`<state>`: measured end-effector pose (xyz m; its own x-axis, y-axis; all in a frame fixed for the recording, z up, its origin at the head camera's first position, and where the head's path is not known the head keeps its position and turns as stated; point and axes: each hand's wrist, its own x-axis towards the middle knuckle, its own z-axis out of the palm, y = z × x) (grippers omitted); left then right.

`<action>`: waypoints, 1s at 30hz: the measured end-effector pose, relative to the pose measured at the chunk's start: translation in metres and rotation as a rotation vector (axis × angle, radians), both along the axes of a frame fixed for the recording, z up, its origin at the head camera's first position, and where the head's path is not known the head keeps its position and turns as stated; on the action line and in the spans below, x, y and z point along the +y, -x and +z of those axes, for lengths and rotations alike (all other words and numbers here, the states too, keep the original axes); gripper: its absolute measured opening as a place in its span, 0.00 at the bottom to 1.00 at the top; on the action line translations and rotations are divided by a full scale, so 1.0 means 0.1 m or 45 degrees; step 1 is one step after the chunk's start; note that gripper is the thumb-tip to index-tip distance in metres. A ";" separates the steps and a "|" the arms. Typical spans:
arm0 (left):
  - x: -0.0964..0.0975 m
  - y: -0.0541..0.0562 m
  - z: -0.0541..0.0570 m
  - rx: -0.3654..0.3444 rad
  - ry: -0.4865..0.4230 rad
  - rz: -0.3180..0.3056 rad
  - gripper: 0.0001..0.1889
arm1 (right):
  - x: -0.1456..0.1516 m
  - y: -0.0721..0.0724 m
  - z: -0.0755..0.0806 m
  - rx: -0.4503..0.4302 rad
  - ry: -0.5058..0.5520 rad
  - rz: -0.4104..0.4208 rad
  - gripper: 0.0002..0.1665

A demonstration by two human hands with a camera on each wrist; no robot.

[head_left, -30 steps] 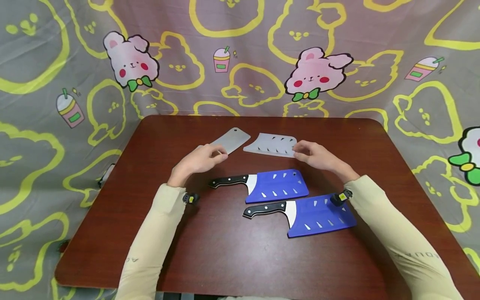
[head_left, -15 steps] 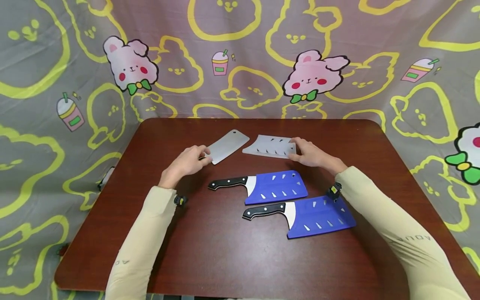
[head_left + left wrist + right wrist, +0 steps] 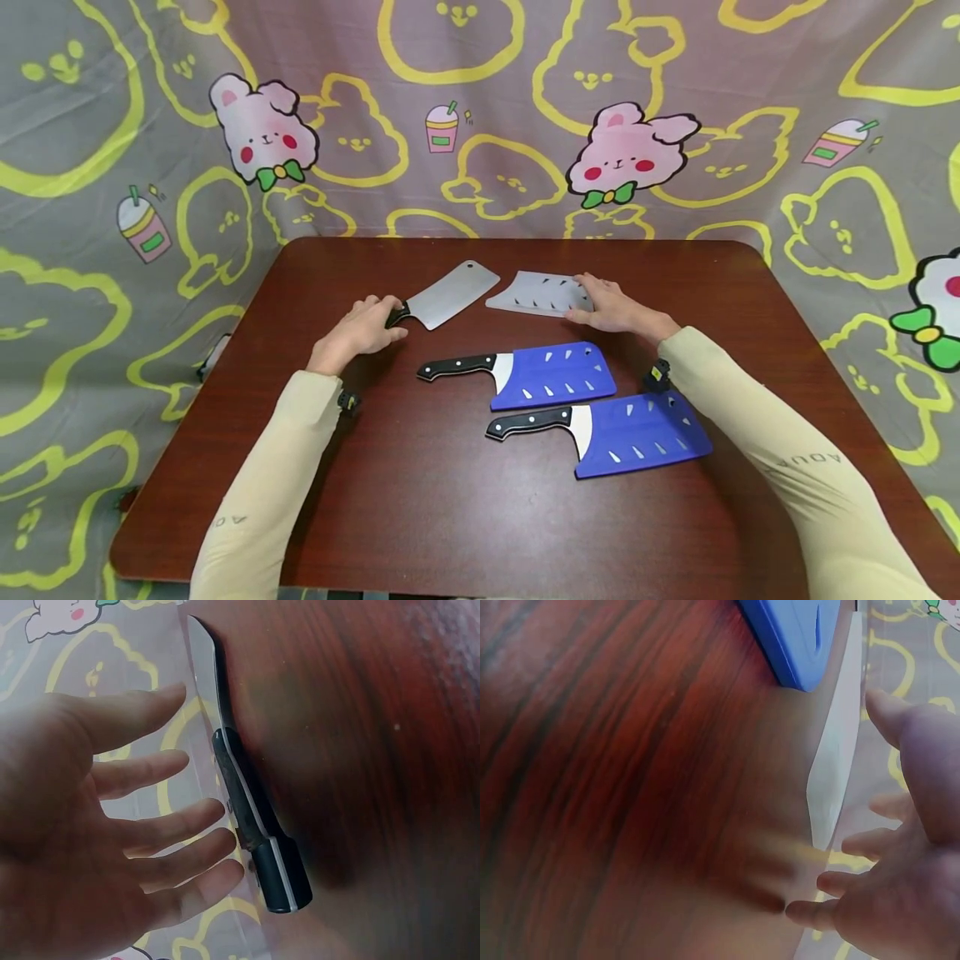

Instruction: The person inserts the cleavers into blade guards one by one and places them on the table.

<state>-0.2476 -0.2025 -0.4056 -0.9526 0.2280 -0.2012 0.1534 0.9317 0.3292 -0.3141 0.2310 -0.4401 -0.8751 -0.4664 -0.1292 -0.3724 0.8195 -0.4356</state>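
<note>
At the back of the table lies a bare cleaver (image 3: 455, 293) with a steel blade. My left hand (image 3: 362, 327) is over its black handle (image 3: 264, 825), which it partly hides in the head view. The left wrist view shows that hand's fingers extended and spread apart beside the handle, not wrapped around it. To the cleaver's right is a translucent white blade cover (image 3: 534, 292) with dark slits. My right hand (image 3: 611, 308) reaches over the cover's right end, thumb and fingers apart; in the right wrist view its relaxed fingers hold nothing beside the cover's edge.
Nearer to me lie two cleavers with black handles (image 3: 461, 364) in blue slotted covers, one cover (image 3: 562, 375) behind and left of the other (image 3: 637, 437). The brown tabletop (image 3: 420, 508) has rounded corners. A cartoon-print curtain (image 3: 495, 100) hangs behind and at the sides.
My left hand has drawn back left and nearer to me off the cleaver's blade, baring part of its handle. My right hand has shifted slightly left over the white cover.
</note>
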 end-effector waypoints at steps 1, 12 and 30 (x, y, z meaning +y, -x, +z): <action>0.00 0.01 -0.01 -0.006 0.011 0.000 0.29 | 0.00 0.00 -0.01 -0.016 -0.004 -0.011 0.51; 0.00 0.07 -0.07 -0.045 0.062 0.011 0.30 | 0.00 0.02 0.00 -0.028 -0.091 -0.072 0.49; -0.04 0.13 -0.11 -0.078 0.144 -0.008 0.30 | 0.00 0.03 0.04 -0.044 -0.034 -0.072 0.53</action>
